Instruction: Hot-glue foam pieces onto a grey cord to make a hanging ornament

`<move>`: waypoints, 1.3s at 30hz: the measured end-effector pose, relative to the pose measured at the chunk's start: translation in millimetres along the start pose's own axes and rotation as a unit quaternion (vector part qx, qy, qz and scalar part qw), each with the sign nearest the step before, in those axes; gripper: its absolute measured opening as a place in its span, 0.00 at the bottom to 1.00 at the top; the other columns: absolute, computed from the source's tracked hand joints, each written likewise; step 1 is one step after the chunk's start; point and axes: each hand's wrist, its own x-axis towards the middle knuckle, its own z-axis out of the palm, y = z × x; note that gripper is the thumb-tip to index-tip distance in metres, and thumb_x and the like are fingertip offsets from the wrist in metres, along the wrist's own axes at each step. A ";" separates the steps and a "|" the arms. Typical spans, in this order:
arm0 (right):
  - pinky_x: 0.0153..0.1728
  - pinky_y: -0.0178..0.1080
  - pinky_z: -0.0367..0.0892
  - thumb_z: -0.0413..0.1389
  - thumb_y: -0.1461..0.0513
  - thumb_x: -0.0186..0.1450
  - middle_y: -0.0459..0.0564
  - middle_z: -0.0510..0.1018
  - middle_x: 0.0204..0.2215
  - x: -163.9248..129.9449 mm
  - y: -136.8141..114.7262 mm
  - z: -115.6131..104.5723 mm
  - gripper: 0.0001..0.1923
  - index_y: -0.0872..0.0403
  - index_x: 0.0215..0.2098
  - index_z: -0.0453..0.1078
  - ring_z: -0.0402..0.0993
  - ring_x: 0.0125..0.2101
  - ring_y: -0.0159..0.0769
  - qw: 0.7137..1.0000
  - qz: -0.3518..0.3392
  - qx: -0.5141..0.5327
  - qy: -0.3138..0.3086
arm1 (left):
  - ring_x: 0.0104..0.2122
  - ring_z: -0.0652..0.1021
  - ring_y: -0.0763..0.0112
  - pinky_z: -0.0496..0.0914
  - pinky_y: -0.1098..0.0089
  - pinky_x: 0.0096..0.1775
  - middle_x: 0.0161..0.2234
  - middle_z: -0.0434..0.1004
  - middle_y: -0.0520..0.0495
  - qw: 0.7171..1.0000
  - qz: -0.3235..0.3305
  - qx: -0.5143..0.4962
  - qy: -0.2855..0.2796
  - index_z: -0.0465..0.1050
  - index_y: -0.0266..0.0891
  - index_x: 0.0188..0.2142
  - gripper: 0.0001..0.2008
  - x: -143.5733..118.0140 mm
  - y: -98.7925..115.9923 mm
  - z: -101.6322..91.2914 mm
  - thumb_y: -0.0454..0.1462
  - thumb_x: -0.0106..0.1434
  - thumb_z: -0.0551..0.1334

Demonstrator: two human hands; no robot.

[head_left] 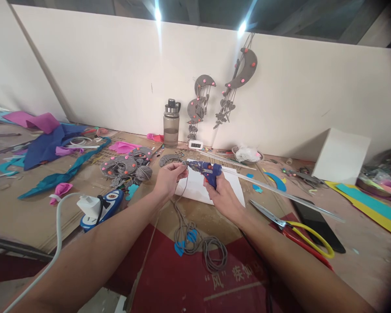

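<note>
My right hand point(222, 191) is wrapped round the handle of a blue hot glue gun point(206, 168), and a long clear glue stick point(280, 191) juts from its back end. The nozzle points left, right at the fingertips of my left hand point(169, 178). Those fingers pinch a grey cord point(180, 198), which hangs down to loose coils point(215, 254) on the red-printed cardboard. Just beyond my left hand lies a grey curved piece point(169, 160); whether the fingers touch it I cannot tell. A white sheet point(230, 184) lies under the glue gun.
Scissors point(288, 226) and a black phone point(319, 228) lie at right. A power strip point(109, 208) with a white plug stands at left, near grey decorations point(120, 165) and a yarn ball point(144, 173). Behind are a water bottle point(171, 124) and hanging grey crescents point(247, 69).
</note>
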 end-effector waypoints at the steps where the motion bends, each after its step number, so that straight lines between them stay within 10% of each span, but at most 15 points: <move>1: 0.30 0.37 0.63 0.47 0.59 0.65 0.50 0.71 0.31 -0.1 0.3 0.0 0.10 0.55 0.42 0.59 0.66 0.27 0.33 1.000 0.000 -0.001 0.000 | 0.23 0.73 0.75 0.69 0.70 0.32 0.22 0.73 0.49 1.000 -0.002 0.000 -0.001 0.72 0.31 0.25 0.15 0.1 -0.1 -0.1 0.38 0.41 0.73; 19: 0.26 0.35 0.64 0.48 0.58 0.64 0.51 0.72 0.35 1.1 5.6 2.1 0.10 0.54 0.41 0.60 0.66 0.26 0.31 0.999 0.013 0.045 0.006 | 0.23 0.73 0.76 0.69 0.72 0.31 0.22 0.73 0.49 1.000 0.002 0.002 0.000 0.72 0.32 0.25 0.14 0.2 0.3 -0.8 0.38 0.42 0.72; 28: 0.16 0.34 0.68 0.56 0.64 0.52 0.48 0.75 0.29 22.2 36.2 -10.2 0.09 0.54 0.31 0.61 0.63 0.20 0.26 0.941 0.204 0.269 -0.007 | 0.23 0.73 0.77 0.68 0.74 0.28 0.22 0.71 0.51 1.000 0.017 0.011 0.018 0.70 0.34 0.25 0.12 0.0 4.0 -1.7 0.37 0.44 0.71; 34: 0.22 0.39 0.72 0.56 0.63 0.55 0.49 0.75 0.25 30.9 48.2 -26.7 0.05 0.55 0.27 0.63 0.66 0.18 0.28 0.937 0.297 0.171 -0.068 | 0.22 0.71 0.77 0.62 0.75 0.23 0.22 0.72 0.50 0.994 0.054 0.090 0.012 0.71 0.34 0.27 0.12 -6.2 5.2 4.0 0.39 0.47 0.70; 39: 0.25 0.40 0.66 0.55 0.52 0.59 0.54 0.74 0.19 34.6 63.0 -34.5 0.16 0.54 0.21 0.63 0.72 0.21 0.38 0.956 0.235 -0.161 -0.076 | 0.22 0.70 0.79 0.59 0.76 0.23 0.23 0.72 0.50 0.996 0.037 0.082 0.002 0.71 0.34 0.26 0.11 -11.5 8.0 8.1 0.37 0.46 0.70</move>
